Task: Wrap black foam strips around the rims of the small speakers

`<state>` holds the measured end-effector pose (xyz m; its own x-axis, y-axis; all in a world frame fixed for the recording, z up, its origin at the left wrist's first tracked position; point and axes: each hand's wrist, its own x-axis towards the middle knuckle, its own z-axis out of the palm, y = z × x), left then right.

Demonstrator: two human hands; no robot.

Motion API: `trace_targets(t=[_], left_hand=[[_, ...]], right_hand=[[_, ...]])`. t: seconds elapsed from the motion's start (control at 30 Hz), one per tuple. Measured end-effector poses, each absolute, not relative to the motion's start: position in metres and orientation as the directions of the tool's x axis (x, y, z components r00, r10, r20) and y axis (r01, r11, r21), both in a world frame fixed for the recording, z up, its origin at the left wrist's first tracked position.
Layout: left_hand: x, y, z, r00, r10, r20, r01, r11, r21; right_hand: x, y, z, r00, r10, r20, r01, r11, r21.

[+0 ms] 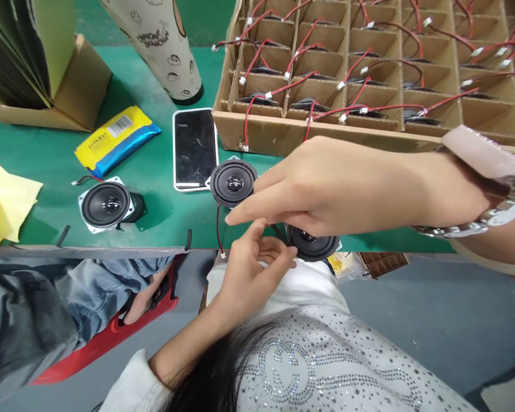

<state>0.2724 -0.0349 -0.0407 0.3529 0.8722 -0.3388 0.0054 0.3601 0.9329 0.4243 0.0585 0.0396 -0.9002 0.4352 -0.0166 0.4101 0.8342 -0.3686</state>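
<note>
My right hand [309, 186] reaches in from the right over the table edge, index finger stretched left and the other fingers bent. What its fingertips hold, if anything, is hidden. Beneath it, my left hand [257, 263] is palm up, thumb and index finger apart, the thumb tip at the rim of a round black speaker [315, 245]. A narrow dark strip [278, 232] shows between the hands; which hand touches it I cannot tell. Another speaker [234, 183] lies just left of my right hand, its red-black wire [218, 229] hanging toward the edge.
A divided cardboard box [266, 131] of wired speakers fills the back right. Leftward are a phone [194, 149], a patterned cup [167, 51], a yellow-blue packet [115, 137], a third speaker [106, 204] and an open carton [83, 86]. Black strips [188, 239] stick at the edge. Someone sits at left.
</note>
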Motion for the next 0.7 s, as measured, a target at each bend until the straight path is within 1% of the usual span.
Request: trace_targets(t=[0.13, 0.27, 0.33, 0.4, 0.47, 0.5, 0.57, 0.63, 0.7], left_hand=[[0.273, -0.030, -0.041, 0.365, 0.850, -0.380, -0.124, 0.449, 0.885], [0.280, -0.040, -0.045, 0.336, 0.864, -0.375, -0.220, 0.460, 0.860], [0.282, -0.043, -0.046, 0.308, 0.872, -0.381, -0.227, 0.456, 0.861], [0.279, -0.039, -0.045, 0.314, 0.864, -0.393, -0.145, 0.452, 0.880], [0.274, -0.026, -0.039, 0.360, 0.849, -0.386, 0.034, 0.402, 0.915], [0.271, -0.018, -0.036, 0.396, 0.843, -0.364, 0.138, 0.337, 0.931], [0.266, 0.000, -0.027, 0.503, 0.814, -0.290, 0.309, 0.144, 0.940], [0.263, 0.017, -0.019, 0.619, 0.742, -0.257, 0.410, -0.027, 0.912], [0.261, 0.029, -0.016, 0.695, 0.657, -0.291, 0.463, -0.100, 0.880]], right_hand=[[0.423, 0.059, 0.040, -0.897, 0.437, -0.064, 0.424, 0.812, -0.401], [0.426, 0.060, 0.035, -0.907, 0.420, -0.045, 0.396, 0.811, -0.431], [0.428, 0.061, 0.034, -0.912, 0.409, -0.031, 0.380, 0.813, -0.441], [0.427, 0.062, 0.037, -0.910, 0.410, -0.058, 0.390, 0.804, -0.449], [0.424, 0.062, 0.043, -0.911, 0.400, -0.103, 0.401, 0.796, -0.453], [0.422, 0.062, 0.047, -0.912, 0.390, -0.123, 0.402, 0.799, -0.448], [0.420, 0.062, 0.055, -0.918, 0.368, -0.146, 0.394, 0.814, -0.426], [0.419, 0.063, 0.061, -0.921, 0.357, -0.154, 0.388, 0.818, -0.424], [0.421, 0.063, 0.066, -0.923, 0.357, -0.144, 0.381, 0.795, -0.473]])
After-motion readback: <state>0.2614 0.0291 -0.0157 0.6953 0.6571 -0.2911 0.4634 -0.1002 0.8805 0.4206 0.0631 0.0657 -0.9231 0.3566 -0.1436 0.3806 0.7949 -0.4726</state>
